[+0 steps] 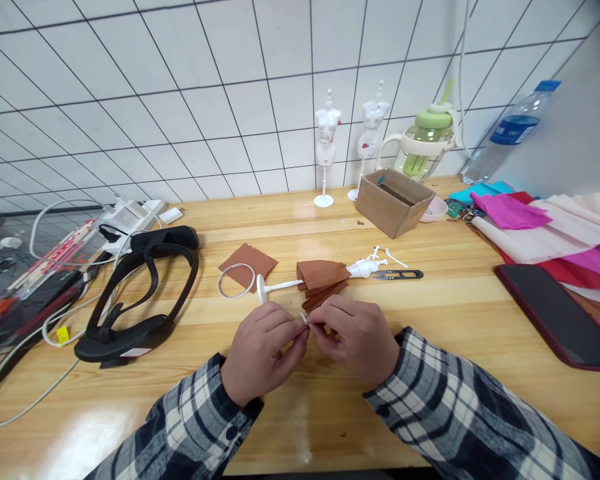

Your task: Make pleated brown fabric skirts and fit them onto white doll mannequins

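My left hand (267,347) and my right hand (355,337) meet fingertip to fingertip above the table, both closed in a pinch. Between them shows the end of a small thin white piece (304,319); the rest is hidden by my fingers. Just beyond lies a white miniature dress form (364,268) on its side, with pleated brown fabric (323,273) around its lower part. Its round base (261,289) points left. Thread snips (405,274) rest by its torso. To the left, a silver ring (222,283) partly overlaps a square of brown cloth (257,260).
Two dress forms (325,143) stand against the tiled wall, beside a cardboard box (390,207), a green-lidded cup (427,143) and a water bottle (510,137). Coloured fabrics (555,230) and a phone (555,317) lie right. A black head strap (137,293) and cables lie left.
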